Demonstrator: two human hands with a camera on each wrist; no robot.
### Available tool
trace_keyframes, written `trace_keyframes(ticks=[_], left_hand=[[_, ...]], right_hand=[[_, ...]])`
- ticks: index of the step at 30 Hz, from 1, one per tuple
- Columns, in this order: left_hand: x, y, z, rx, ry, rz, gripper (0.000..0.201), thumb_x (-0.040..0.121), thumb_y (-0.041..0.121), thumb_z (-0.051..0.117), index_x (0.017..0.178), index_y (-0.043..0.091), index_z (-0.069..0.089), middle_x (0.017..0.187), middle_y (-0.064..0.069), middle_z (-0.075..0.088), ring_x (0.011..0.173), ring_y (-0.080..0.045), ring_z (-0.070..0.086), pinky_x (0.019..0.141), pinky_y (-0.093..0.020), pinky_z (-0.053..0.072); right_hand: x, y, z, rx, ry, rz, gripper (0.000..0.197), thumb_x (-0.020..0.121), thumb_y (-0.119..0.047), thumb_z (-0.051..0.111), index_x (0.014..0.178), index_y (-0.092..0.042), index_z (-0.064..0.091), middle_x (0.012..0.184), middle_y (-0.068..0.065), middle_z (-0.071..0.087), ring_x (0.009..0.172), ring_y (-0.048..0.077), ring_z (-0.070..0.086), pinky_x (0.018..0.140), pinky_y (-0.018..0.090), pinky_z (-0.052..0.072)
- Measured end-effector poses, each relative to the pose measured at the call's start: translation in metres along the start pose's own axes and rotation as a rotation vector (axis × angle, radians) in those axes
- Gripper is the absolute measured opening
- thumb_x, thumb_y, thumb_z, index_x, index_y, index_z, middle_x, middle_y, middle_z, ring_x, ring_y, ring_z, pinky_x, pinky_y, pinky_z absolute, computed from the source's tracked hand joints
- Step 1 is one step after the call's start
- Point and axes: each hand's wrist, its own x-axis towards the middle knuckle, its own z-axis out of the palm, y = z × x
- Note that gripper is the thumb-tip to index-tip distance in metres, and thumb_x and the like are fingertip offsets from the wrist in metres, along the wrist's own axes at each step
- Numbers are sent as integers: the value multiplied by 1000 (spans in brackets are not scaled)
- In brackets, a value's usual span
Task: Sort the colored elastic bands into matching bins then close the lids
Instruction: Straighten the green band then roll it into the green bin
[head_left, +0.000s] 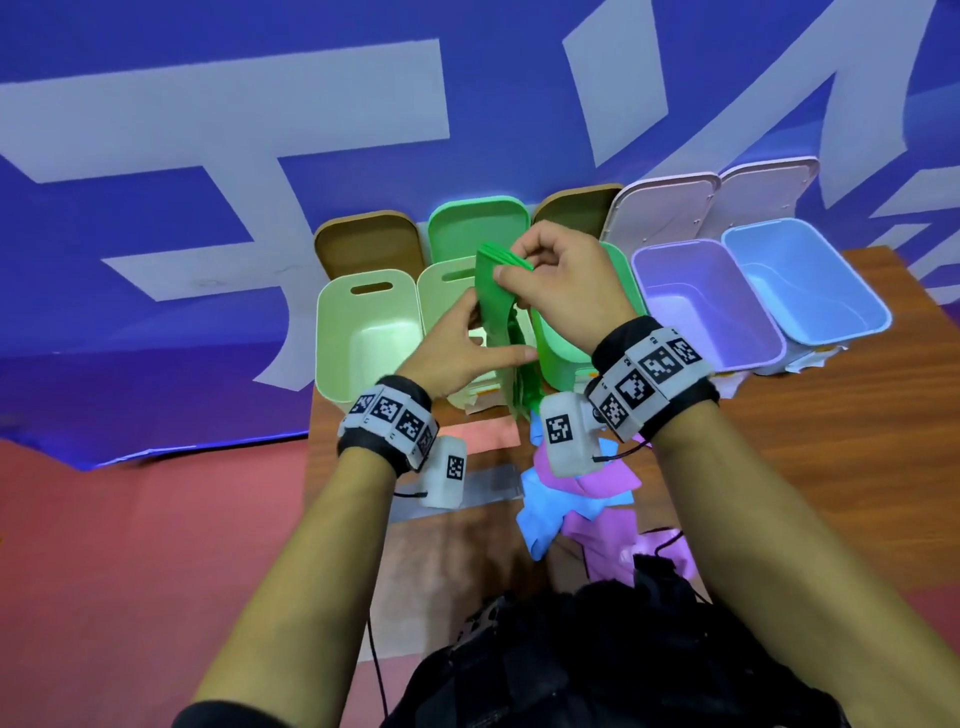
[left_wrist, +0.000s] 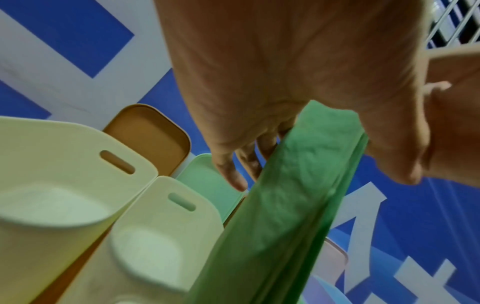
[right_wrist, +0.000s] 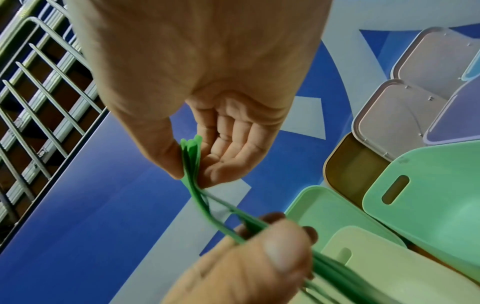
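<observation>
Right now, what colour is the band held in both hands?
Green band; clearest in the head view.

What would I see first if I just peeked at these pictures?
First, the bright green elastic bands held up in the middle, the right hand pinching their top and the left hand gripping lower down. Behind them stands a row of open plastic bins, from the pale green bin on the left to the light blue bin on the right.
</observation>
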Motion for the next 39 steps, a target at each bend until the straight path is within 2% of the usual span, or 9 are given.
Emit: trace_keyframes(ticks=[6,12,16,19,21,23,29,33,39], left_hand=[[-21,-32,-13,8,129,-28,63,64,29,87,119,13,60,108,-2,69,103,-21,65,100,-41,49],[-44,-44,-29,-16,112,-51,53,67,32,83,110,8,62,100,-19,66,85,-15,60,88,-45,53],[-55,-49,-41,66,64,-98,42,66,36,80,97,14,61,76,3,62,66,-11,58,64,-29,49],[-61,-52,-49,147,2,-127,33,65,35,77,90,23,60,65,11,60,55,-5,55,51,-23,43],[-64,-54,-52,182,-25,-134,35,62,38,77,89,23,61,71,3,63,64,-12,58,60,-37,51],[-67,-54,-53,220,-49,-143,30,63,34,77,86,25,60,70,6,62,65,-14,58,65,-36,51],[-74,-56,-55,301,-141,-185,28,67,26,77,89,24,61,72,0,63,62,-18,60,62,-37,54],[-77,-61,-59,364,-156,-184,27,69,31,79,87,34,60,78,5,67,70,-14,64,72,-35,56],[-81,-76,-65,398,-182,-257,27,68,31,81,88,27,63,78,0,69,72,-20,67,72,-38,58]], right_hand=[[-12,-3,20,26,-57,39,17,77,-19,73,74,-22,57,65,-3,61,56,15,62,72,49,58],[-19,5,33,-7,-62,116,20,73,-26,64,90,-27,54,83,3,63,75,21,63,77,46,56],[-22,15,36,-185,-171,167,32,83,-19,60,114,-23,54,77,-3,46,69,16,48,64,31,39],[-26,19,42,-372,-289,168,20,85,-20,58,103,-24,64,80,-5,52,77,15,49,63,28,36],[-30,24,49,-424,-362,203,13,82,-31,58,91,-25,66,94,-3,64,91,19,56,76,32,46],[-34,33,57,-452,-420,242,15,81,-38,59,85,-24,64,96,-1,67,94,21,61,84,36,50],[-51,54,81,-201,-452,298,17,91,-21,53,92,-22,70,90,-4,68,90,15,60,90,37,48],[-62,58,88,-126,-489,381,23,91,-21,52,88,-4,67,87,15,65,80,15,54,81,35,44],[-73,71,98,-112,-487,448,22,90,-19,56,69,-17,59,61,0,50,57,11,44,57,28,32]])
